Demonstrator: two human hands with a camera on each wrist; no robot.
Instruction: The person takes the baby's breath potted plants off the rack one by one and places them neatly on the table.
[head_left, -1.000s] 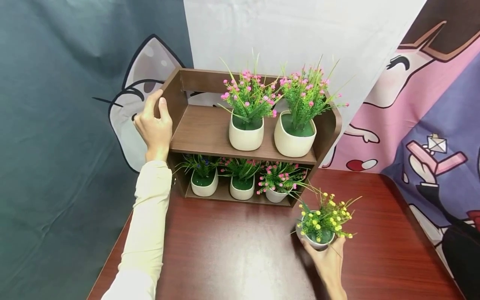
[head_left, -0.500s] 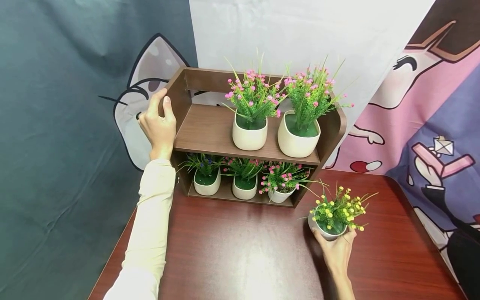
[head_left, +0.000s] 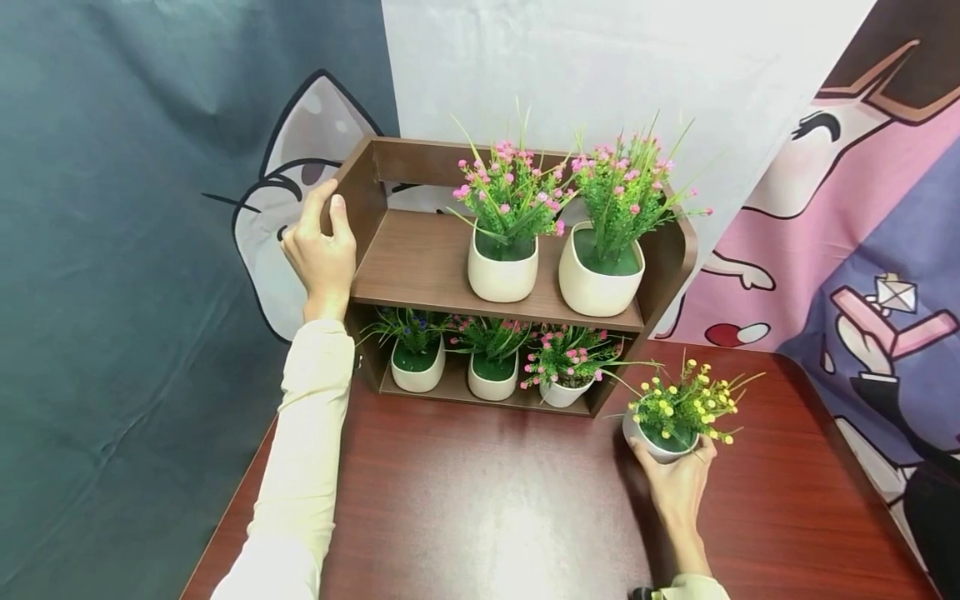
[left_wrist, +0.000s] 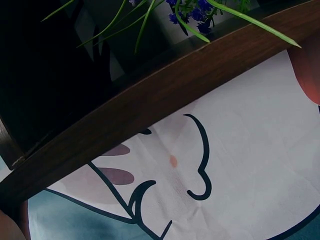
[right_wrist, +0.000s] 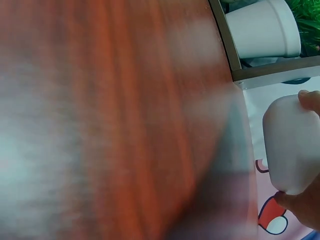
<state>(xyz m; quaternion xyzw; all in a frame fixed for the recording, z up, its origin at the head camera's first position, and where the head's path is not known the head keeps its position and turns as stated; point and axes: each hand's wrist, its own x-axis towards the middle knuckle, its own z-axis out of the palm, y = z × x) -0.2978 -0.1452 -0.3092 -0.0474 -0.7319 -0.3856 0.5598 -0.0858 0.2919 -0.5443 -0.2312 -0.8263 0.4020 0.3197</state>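
Note:
My right hand (head_left: 678,479) grips a white pot (head_left: 637,429) of yellow artificial flowers (head_left: 693,404), to the right of the brown wooden shelf (head_left: 412,254). In the right wrist view, thumb and finger hold opposite sides of the pot (right_wrist: 290,145), whose smooth underside faces the camera. Its flowers are hidden there. My left hand (head_left: 322,254) holds the upper front edge of the shelf's left side panel, thumb and index finger on either side of it. In the left wrist view the panel edge (left_wrist: 165,95) crosses the frame, with little of the hand showing at the lower left.
Two cream pots (head_left: 502,271) of pink flowers stand on the upper board, centre and right. Below are a blue-flowered pot (head_left: 417,371) and two pink-flowered ones (head_left: 492,379). The shelf stands on a reddish wooden table (head_left: 450,483), with printed cloth (head_left: 150,250) hanging behind.
My right hand has carried the yellow-flowered pot rightward and farther from me. The left hand keeps its hold on the side panel, and the whole head view has shifted slightly.

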